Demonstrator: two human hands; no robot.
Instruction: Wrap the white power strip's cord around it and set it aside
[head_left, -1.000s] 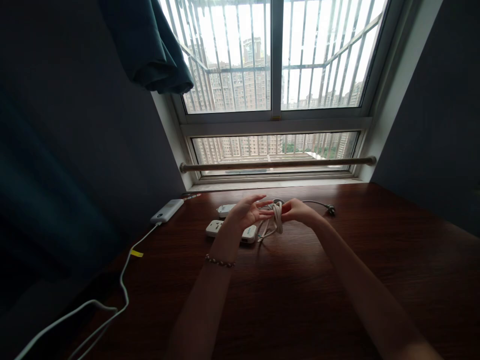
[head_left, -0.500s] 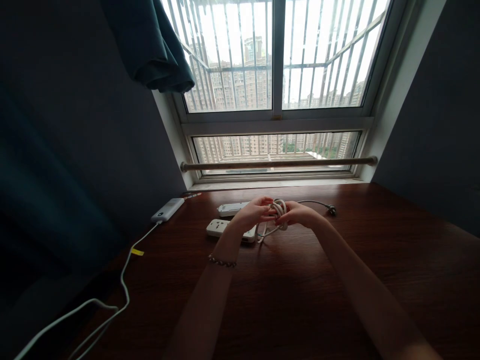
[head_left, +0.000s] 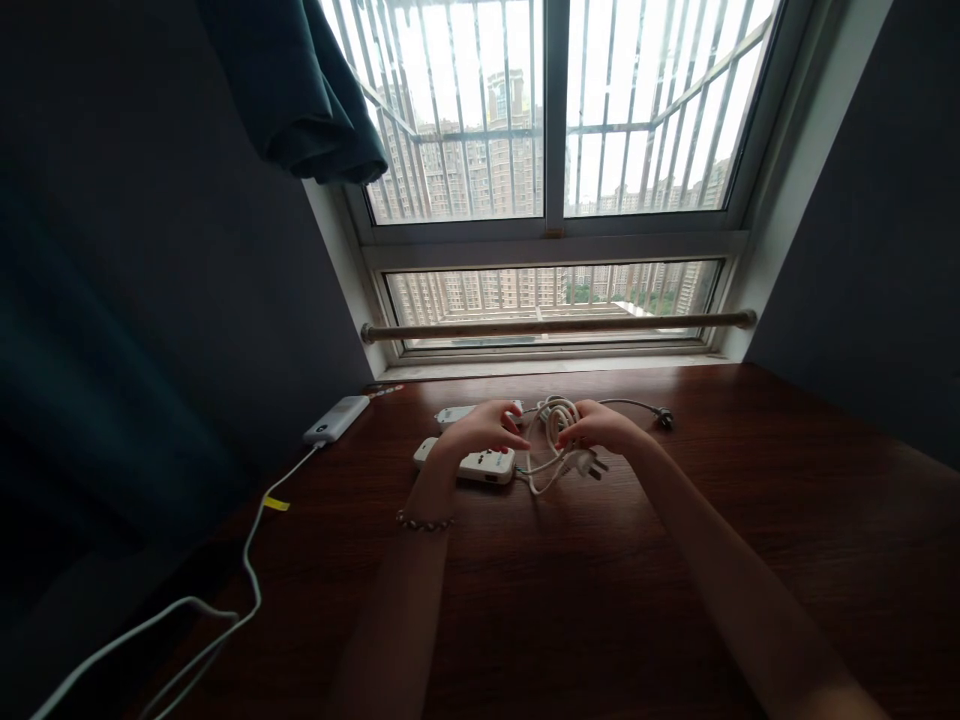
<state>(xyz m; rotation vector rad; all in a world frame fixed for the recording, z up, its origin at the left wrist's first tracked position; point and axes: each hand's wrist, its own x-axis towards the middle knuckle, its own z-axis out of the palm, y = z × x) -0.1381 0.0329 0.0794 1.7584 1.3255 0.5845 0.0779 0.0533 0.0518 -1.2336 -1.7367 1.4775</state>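
Note:
My right hand (head_left: 598, 427) pinches a coiled white power cord (head_left: 553, 415) between thumb and fingers. From the coil a white plug (head_left: 586, 463) with metal prongs hangs just below that hand. My left hand (head_left: 487, 430) is empty, thumb and fingers parted, to the left of the coil and over the power strips. Partly covered by it, the nearer white power strip (head_left: 491, 465) lies flat with its cord running to the coil. Behind lies a second white power strip (head_left: 452, 414), its middle hidden by the left hand.
A dark plug (head_left: 663, 418) on a grey cord lies to the right. At the table's left edge sits a white device (head_left: 336, 420) with a white cable (head_left: 251, 560) and yellow tag (head_left: 276, 504). A window with a rail (head_left: 562, 327) borders the brown table (head_left: 585, 600) behind.
My left hand has let go of the coil and moved left with its fingers apart. The coil has loosened, and the white plug now shows below my right hand.

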